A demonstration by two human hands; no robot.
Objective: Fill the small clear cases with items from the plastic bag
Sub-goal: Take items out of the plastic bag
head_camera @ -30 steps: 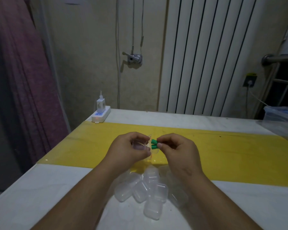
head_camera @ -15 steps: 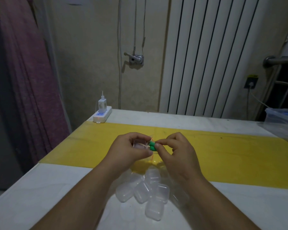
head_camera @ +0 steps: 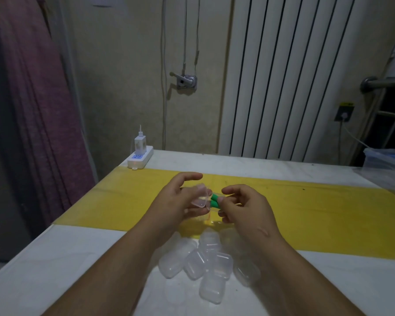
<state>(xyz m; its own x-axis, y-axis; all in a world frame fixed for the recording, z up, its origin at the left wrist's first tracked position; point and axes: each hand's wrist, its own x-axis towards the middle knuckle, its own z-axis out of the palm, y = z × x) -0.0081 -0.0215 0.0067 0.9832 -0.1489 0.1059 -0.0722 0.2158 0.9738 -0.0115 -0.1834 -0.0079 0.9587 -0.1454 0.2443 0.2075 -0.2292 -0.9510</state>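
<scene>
Item: open clear case (head_camera: pixel 200 198), held in left hand (head_camera: pixel 180 199). Right hand (head_camera: pixel 242 205) pinches green pieces (head_camera: pixel 214 201) at its mouth; insertion pending. Heap of cases (head_camera: pixel 205 263) nearer than held case, seemingly unfilled.

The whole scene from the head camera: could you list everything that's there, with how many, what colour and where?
Small clear case: one, clear, open, held in the left hand.
Green items: two, green, pinched at the open case's mouth.
Pile of clear cases: several, clear, on the white table between the forearms.
Table: one, white, with a yellow band across it.
Power strip: one, white, far left table corner, with a charger plugged in.
Radiator: one, white, back wall.
Curtain: one, purple, left.
Left hand: holds the case.
Right hand: pinches the green items.
</scene>
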